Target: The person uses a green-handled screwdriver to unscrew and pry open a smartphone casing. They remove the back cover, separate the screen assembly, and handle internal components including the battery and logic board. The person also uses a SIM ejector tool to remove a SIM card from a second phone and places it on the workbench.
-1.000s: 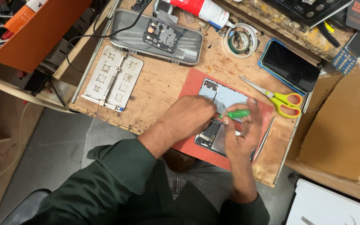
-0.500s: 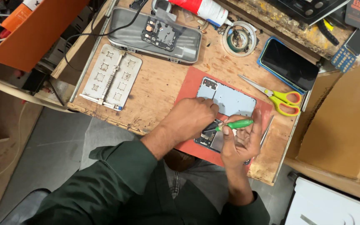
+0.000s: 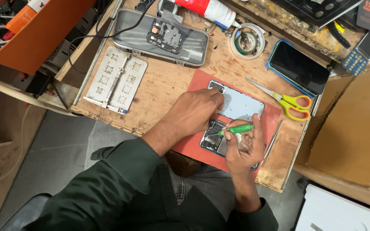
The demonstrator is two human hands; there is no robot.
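Pinching the green screwdriver point(image 3: 239, 128), my right hand point(image 3: 241, 147) works mid-frame; left hand point(image 3: 193, 112) flat on opened phone point(image 3: 214, 140); a slip could gouge its board.

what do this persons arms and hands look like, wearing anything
Both hands are bare: no gloves, and no rings or watch that I can make out on the left hand or the right hand. The arms are in long dark green sleeves. The left sleeve is pushed up, leaving the forearm uncovered; the right sleeve ends nearer the wrist. The cloth looks plain, with no markings visible.
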